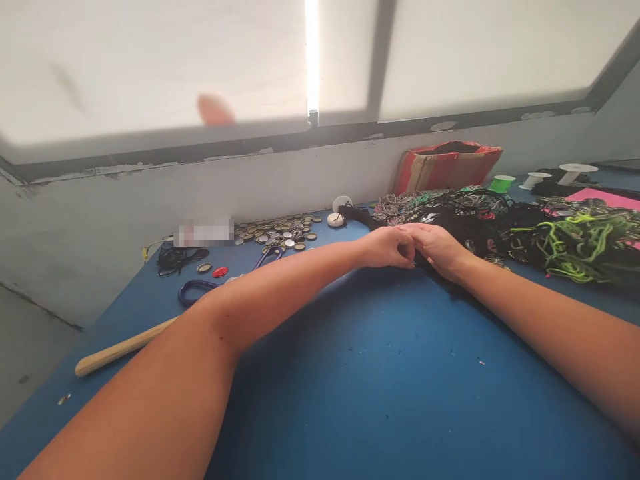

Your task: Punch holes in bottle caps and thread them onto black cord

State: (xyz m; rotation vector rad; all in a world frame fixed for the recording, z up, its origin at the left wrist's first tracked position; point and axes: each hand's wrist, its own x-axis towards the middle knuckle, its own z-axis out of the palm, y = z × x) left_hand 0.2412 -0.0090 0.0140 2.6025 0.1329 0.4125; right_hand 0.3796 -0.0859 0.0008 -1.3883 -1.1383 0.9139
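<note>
My left hand (384,248) and my right hand (440,248) meet over the far part of the blue table, fingertips touching. Both are closed in a pinch; whatever lies between the fingers is too small or hidden to make out. Right behind them spreads a tangled heap of black cords (467,223), mixed with grey and green strands. A bundle of black cord (357,215) sticks out of the heap just beyond my left hand. Beside it sits a small round white object (335,220).
Many metal bottle caps (287,232) lie by the wall, with a red cap (220,272) nearer. Blue-handled scissors (193,292) and a wooden stick (123,348) are partly behind my left arm. A red-striped cardboard box (447,167), a green spool (501,184) and bright green cords (575,247) are at right.
</note>
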